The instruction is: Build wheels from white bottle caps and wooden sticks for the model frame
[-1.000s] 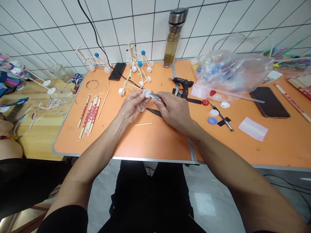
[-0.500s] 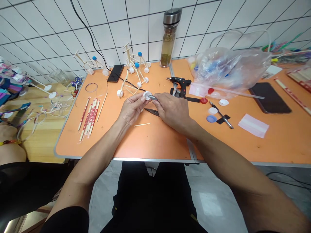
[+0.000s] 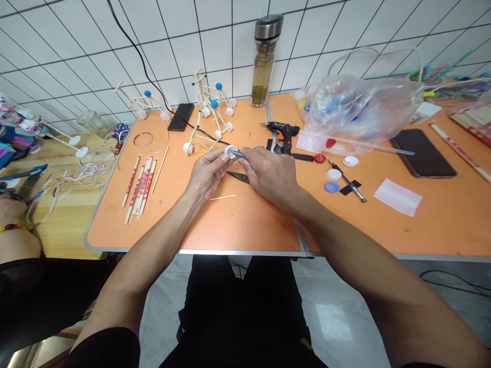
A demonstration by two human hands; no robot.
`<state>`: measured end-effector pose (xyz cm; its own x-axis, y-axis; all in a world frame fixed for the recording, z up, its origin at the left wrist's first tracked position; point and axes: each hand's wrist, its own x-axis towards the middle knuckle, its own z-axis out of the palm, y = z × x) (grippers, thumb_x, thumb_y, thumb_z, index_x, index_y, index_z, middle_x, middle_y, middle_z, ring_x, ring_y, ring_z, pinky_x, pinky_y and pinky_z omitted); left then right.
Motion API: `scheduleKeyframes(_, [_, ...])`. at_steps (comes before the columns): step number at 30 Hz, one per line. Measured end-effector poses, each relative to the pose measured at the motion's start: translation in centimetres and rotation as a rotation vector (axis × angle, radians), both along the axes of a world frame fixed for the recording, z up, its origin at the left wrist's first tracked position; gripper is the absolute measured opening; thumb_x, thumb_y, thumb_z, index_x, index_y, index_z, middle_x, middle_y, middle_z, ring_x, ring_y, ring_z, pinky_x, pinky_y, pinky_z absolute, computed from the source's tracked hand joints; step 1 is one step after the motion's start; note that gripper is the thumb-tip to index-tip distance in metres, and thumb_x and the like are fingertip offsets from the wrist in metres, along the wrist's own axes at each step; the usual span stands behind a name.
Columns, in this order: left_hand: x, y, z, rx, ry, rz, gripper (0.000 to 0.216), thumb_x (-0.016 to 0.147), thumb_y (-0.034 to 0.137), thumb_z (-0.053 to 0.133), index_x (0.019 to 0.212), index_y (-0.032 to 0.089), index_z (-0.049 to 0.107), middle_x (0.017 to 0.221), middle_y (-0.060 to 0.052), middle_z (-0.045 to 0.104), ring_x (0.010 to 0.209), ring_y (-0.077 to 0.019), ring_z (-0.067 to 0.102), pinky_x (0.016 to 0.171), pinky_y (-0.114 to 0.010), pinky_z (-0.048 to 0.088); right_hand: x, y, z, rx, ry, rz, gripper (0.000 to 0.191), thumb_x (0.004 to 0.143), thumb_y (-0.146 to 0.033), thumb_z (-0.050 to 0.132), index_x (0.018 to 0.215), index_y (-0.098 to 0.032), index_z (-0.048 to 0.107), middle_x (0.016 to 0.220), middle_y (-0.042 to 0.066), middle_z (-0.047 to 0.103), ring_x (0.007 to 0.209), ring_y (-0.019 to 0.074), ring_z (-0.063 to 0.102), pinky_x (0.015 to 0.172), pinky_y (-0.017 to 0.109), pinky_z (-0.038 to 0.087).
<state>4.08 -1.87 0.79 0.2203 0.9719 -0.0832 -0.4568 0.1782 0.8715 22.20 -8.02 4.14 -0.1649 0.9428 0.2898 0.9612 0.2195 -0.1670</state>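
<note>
Between the fingertips of my left hand (image 3: 208,171) is a white bottle cap (image 3: 230,151), its hollow side facing up. My right hand (image 3: 270,171) is closed around what look like spread scissors (image 3: 238,177); their handles are hidden in my palm. One grey blade points into the cap, while the darker blade sticks out lower, over the table. Whether the tip has gone through the cap cannot be seen. Just below my hands lies a thin wooden stick (image 3: 223,197) on the orange table (image 3: 245,230).
Wrapped chopsticks (image 3: 141,189) lie left, with stick-and-cap models (image 3: 210,110) behind. A glass bottle (image 3: 264,61) stands near the wall. Rightward are a glue gun (image 3: 282,134), loose caps (image 3: 332,186), a craft knife (image 3: 348,181), a plastic bag (image 3: 364,110) and a phone (image 3: 424,153). Another person's arm (image 3: 19,240) is left.
The view has shifted slightly. Both hands keep their grip, with the blade still at the cap; no object has clearly moved.
</note>
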Motion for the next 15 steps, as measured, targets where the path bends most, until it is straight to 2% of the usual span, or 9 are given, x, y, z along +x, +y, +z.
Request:
scheduleKeyframes(3, [0.17,-0.1,0.13,-0.006,-0.012,0.009,0.013,0.086,0.014,0.099,0.096,0.019,0.093,0.105,-0.006,0.092,0.098,-0.0154,0.087,0.101,-0.024,0.068,0.04,0.01,-0.09,0.008,0.008,-0.002,0.045,0.125,-0.037,0.041,0.142,-0.019,0.078,0.131,0.015,0.084,0.107,0.0281,0.077,0.068,0.036,0.027])
scheduleKeyframes(7, [0.31,-0.27,0.38,-0.043,-0.001,0.032,0.015,0.084,0.014,0.1,0.095,0.019,0.092,0.104,-0.007,0.092,0.106,-0.0191,0.088,0.106,-0.027,0.067,0.02,0.02,-0.11,0.014,0.009,-0.001,0.043,0.124,-0.037,0.042,0.14,-0.02,0.078,0.13,0.016,0.084,0.107,0.028,0.077,0.068,0.037,0.028])
scheduleKeyframes(15, [0.33,-0.41,0.34,-0.029,0.001,0.028,0.014,0.086,0.015,0.099,0.097,0.019,0.092,0.109,-0.007,0.092,0.109,-0.0195,0.088,0.108,-0.027,0.067,0.0,-0.08,0.18,-0.006,-0.003,-0.004,0.044,0.124,-0.037,0.042,0.143,-0.02,0.078,0.131,0.015,0.084,0.107,0.0286,0.077,0.068,0.037,0.027])
